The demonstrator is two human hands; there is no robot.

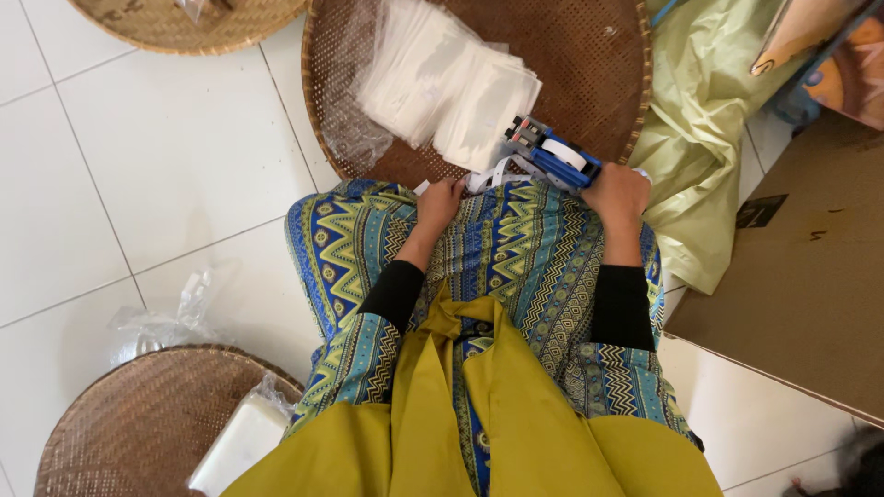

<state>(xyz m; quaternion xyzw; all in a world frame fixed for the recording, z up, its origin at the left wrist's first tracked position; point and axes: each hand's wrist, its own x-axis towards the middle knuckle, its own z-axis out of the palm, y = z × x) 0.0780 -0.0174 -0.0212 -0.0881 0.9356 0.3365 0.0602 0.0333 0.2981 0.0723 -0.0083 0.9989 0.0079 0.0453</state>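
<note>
My right hand grips a blue label gun that carries a white roll and points toward the top left. A white paper strip trails from the gun across my lap. My left hand rests on my patterned blue skirt, its fingers pinching the end of that strip. Just beyond both hands lies a round woven tray with a spread pile of flat white pouches on it.
A second woven tray at the lower left holds a white packet in clear plastic. A third tray sits at the top left. Pale green plastic sheeting and a brown cardboard box are on the right. White floor tiles on the left.
</note>
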